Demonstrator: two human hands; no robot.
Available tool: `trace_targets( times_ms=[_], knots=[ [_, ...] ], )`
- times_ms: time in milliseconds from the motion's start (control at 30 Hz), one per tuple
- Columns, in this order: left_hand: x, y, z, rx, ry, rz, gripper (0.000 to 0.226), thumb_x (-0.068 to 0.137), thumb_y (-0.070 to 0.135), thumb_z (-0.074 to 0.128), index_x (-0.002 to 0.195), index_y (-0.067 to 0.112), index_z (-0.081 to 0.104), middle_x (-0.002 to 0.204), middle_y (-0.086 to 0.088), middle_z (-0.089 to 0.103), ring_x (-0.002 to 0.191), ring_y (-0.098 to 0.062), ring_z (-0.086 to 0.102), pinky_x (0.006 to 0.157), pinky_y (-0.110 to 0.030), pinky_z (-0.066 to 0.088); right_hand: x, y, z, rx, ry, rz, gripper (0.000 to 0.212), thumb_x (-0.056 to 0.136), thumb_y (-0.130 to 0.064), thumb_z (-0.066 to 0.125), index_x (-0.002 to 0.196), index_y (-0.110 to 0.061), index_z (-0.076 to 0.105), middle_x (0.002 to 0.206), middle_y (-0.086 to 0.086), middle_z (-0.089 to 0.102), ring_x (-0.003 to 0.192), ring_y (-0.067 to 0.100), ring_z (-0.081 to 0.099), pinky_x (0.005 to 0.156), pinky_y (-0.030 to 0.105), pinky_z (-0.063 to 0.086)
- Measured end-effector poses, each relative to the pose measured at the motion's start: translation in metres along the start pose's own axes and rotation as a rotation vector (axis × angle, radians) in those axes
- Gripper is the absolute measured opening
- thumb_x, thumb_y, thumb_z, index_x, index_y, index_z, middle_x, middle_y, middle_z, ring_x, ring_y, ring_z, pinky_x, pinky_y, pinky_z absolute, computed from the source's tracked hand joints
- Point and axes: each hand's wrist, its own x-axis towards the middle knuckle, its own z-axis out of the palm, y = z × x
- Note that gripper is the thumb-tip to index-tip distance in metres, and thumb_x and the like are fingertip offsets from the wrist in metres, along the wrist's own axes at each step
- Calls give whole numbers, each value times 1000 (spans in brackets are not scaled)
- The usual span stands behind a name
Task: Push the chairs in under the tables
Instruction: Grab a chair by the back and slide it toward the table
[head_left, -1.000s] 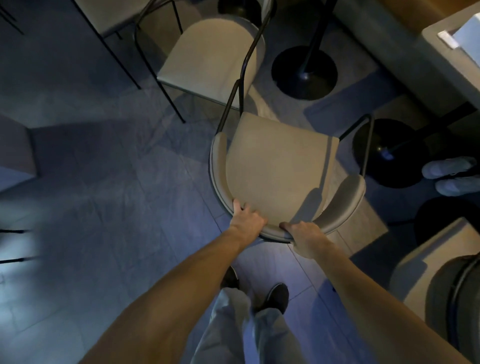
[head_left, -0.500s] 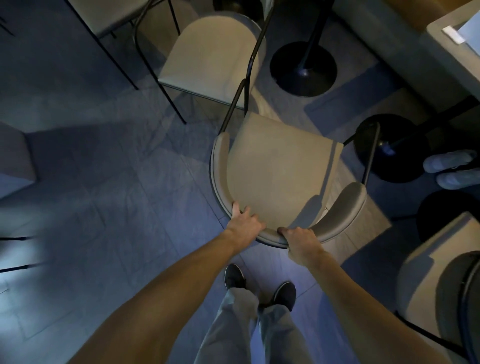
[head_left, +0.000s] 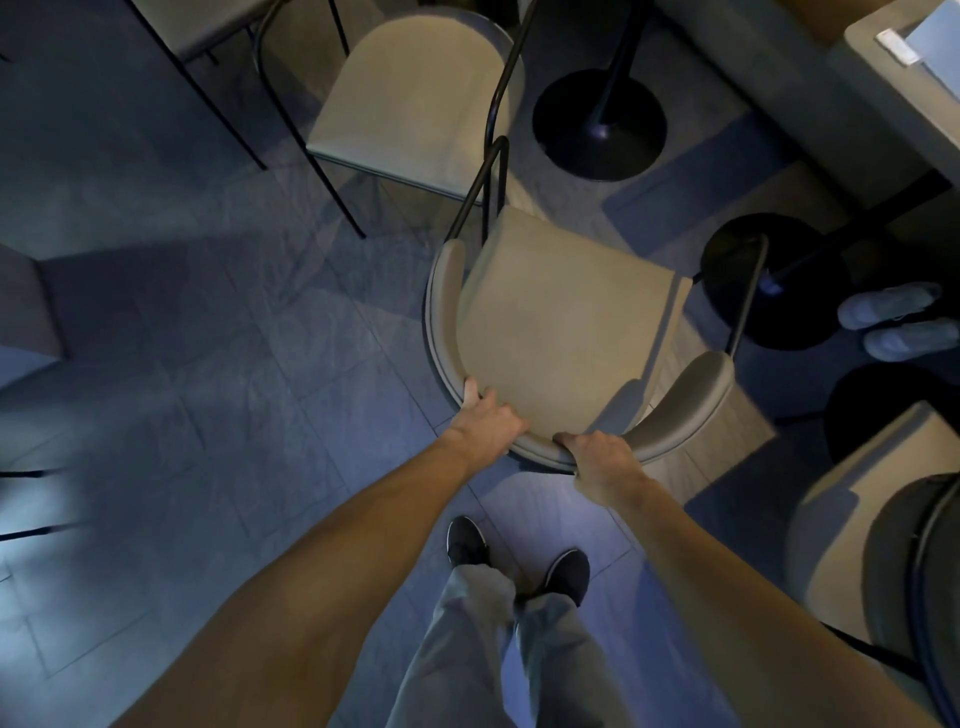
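A beige upholstered chair (head_left: 561, 332) with a curved backrest and thin black metal frame is standing on the grey tiled floor (head_left: 218, 364), its seat facing away from the person toward a round black table base (head_left: 774, 280) just beyond its front edge. Both hands are gripping the top of the backrest: the left hand (head_left: 488, 421) is wrapping over the rim near its left bend, thumb lying along the inner edge, and the right hand (head_left: 602, 460) is clamping the rim just beside it, with a small gap between the two. A second beige chair (head_left: 415, 98) is sitting farther off to the left, its black frame close to the first chair's front corner. Another black pedestal base (head_left: 600, 122) is standing beyond. The person's dark shoes (head_left: 519, 556) are planted directly behind the chair. At the right edge, a pair of pale shoes (head_left: 898, 322) is showing beside the nearer base, and a grey surface (head_left: 883, 67) is filling the upper right corner.
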Motion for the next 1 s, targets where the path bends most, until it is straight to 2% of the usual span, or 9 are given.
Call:
trace_targets(
  times_ms=[233, 433, 600, 767, 1000],
  knots=[
    [24, 14, -17, -28, 34, -40, 40, 91, 2, 61, 127, 21, 59, 114, -7, 67, 114, -35, 55, 111, -67, 17, 9, 33, -19, 17, -21, 10, 61, 89, -6, 51, 145, -30, 49, 126, 6, 66, 117, 31, 62, 96, 39, 48],
    [61, 26, -47, -81, 38, -95, 32, 96, 5, 58, 124, 20, 59, 115, -7, 68, 117, -37, 54, 111, -65, 20, 26, 75, -44, -12, -15, 2, 61, 90, -8, 52, 145, -33, 49, 128, 5, 66, 118, 29, 63, 96, 39, 47],
    [96, 15, -87, -82, 40, -129, 43, 92, -2, 56, 129, 21, 57, 117, -7, 67, 119, -35, 54, 113, -62, 20, 55, 107, -80, -26, 3, -34, 56, 89, -5, 52, 139, -31, 55, 125, 3, 68, 116, 27, 63, 95, 39, 45],
    [138, 3, -129, -122, 9, -183, 35, 96, 6, 56, 128, 21, 58, 121, -8, 67, 120, -34, 54, 114, -60, 20, 87, 144, -120, -33, 26, -71, 50, 90, -7, 54, 135, -30, 57, 122, 3, 69, 114, 27, 63, 97, 39, 43],
    [194, 2, -181, -166, 20, -249, 41, 91, 3, 55, 127, 23, 59, 123, -7, 67, 124, -33, 51, 117, -59, 16, 130, 200, -167, -58, 10, -86, 51, 89, -9, 56, 135, -31, 58, 124, 3, 68, 117, 27, 62, 100, 42, 42]
  ],
)
